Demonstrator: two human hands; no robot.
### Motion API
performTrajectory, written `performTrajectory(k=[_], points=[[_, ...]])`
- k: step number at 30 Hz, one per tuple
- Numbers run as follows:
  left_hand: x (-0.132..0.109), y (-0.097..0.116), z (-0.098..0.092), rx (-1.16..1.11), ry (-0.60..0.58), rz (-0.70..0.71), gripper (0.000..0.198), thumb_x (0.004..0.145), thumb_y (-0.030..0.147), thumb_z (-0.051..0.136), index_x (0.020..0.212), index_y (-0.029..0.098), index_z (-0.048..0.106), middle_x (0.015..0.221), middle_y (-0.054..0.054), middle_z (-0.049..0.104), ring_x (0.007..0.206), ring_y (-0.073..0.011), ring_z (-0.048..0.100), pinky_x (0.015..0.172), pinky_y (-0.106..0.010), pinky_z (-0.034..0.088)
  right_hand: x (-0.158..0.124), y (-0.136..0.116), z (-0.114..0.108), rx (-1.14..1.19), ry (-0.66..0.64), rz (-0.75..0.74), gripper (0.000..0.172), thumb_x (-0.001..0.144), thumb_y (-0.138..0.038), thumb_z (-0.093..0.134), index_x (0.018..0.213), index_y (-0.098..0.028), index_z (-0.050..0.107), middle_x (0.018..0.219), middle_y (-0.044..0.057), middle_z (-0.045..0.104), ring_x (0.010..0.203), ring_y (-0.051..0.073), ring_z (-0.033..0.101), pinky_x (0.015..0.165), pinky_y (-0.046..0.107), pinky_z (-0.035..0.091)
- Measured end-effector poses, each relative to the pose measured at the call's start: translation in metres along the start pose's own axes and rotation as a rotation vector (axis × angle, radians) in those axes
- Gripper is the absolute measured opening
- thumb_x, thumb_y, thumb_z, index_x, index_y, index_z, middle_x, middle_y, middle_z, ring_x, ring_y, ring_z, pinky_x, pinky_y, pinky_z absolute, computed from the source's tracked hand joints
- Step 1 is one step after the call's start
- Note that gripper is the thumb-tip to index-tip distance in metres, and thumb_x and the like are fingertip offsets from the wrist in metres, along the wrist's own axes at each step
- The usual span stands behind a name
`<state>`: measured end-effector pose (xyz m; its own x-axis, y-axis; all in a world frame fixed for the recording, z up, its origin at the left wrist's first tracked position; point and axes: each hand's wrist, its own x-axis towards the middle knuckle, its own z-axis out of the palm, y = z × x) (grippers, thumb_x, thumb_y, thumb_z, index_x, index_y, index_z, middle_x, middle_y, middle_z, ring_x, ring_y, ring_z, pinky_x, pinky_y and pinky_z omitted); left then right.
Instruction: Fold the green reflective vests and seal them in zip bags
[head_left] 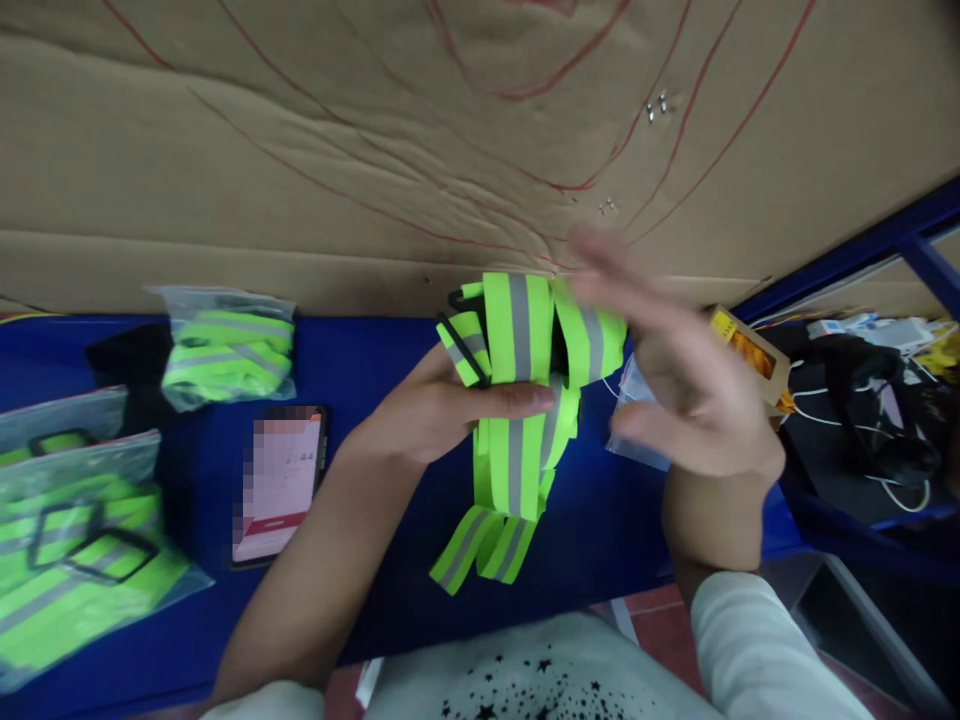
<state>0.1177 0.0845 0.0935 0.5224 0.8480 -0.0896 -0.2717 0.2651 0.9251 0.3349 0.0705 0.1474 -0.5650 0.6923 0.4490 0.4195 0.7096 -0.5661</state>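
Note:
My left hand (450, 405) grips a folded bundle of neon yellow-green reflective straps (517, 460) with grey stripes, its thumb lying across the front. Black buckles or loops show at the bundle's upper left, and loose strap ends hang below. Just right of the bundle, my right hand (690, 370) is blurred by motion, with thumb and fingers apart and nothing seen in it. Whether its fingertips touch the upper right strap loop is unclear. A clear plastic bag (637, 415) lies partly hidden behind that hand.
Zip bags with similar straps lie on the blue table (420, 610): one bag (225, 350) at back left, others (82, 560) at left. A phone (281, 485) rests nearby. Cardboard (337, 130) rises behind. At right are a small box (750, 355), cables and black gear (877, 410).

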Motion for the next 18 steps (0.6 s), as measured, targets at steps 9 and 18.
performTrajectory(k=[9,18], points=[[0.004,-0.010,-0.003,-0.035,-0.033,0.081,0.029,0.069,0.028,0.094,0.092,0.020,0.078,0.094,-0.002,0.080,0.090,-0.0239,0.075,0.083,-0.035,0.060,-0.001,0.016,0.010,0.359,0.055,0.248,0.052,0.081,-0.042,0.086,0.128,-0.024,0.071,0.123,0.002,0.077,0.111,0.026,0.075,0.098,0.040,0.064],[0.015,-0.010,-0.002,-0.131,-0.133,0.100,0.045,0.062,0.018,0.094,0.102,0.026,0.076,0.113,0.001,0.076,0.131,-0.0283,0.064,0.101,-0.035,0.057,0.004,0.011,0.020,0.213,0.113,-0.108,0.029,0.096,-0.022,0.065,0.122,-0.030,0.076,0.122,-0.003,0.077,0.122,0.022,0.071,0.123,0.045,0.044]])
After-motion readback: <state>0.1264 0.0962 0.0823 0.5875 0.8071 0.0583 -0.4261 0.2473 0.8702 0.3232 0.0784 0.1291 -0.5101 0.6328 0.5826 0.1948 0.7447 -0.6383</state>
